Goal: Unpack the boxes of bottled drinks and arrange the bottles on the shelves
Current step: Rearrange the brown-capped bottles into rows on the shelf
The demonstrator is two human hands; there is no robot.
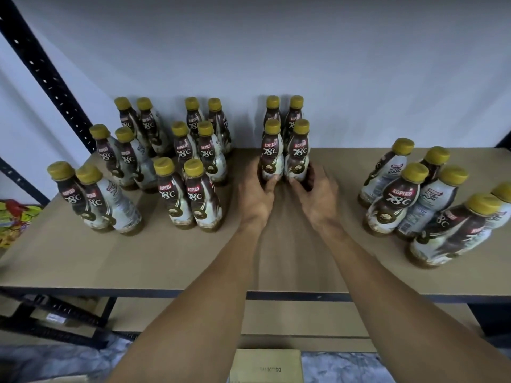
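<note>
Coffee bottles with yellow caps stand in pairs on a brown shelf board (138, 261). Two bottles stand side by side in the middle, a left one (272, 153) and a right one (298, 153), in front of another pair (284, 111) at the wall. My left hand (255, 199) grips the base of the left bottle, thumb on its front. My right hand (318, 194) curls round the base of the right bottle. Both bottles stand upright on the board.
Several bottle pairs (154, 161) fill the shelf's left half; another group (423, 194) stands at the right, leaning in the wide view. A black upright post (47, 76) rises at left. A cardboard box (266, 366) lies below the shelf's front edge. Colourful packets (13, 219) sit far left.
</note>
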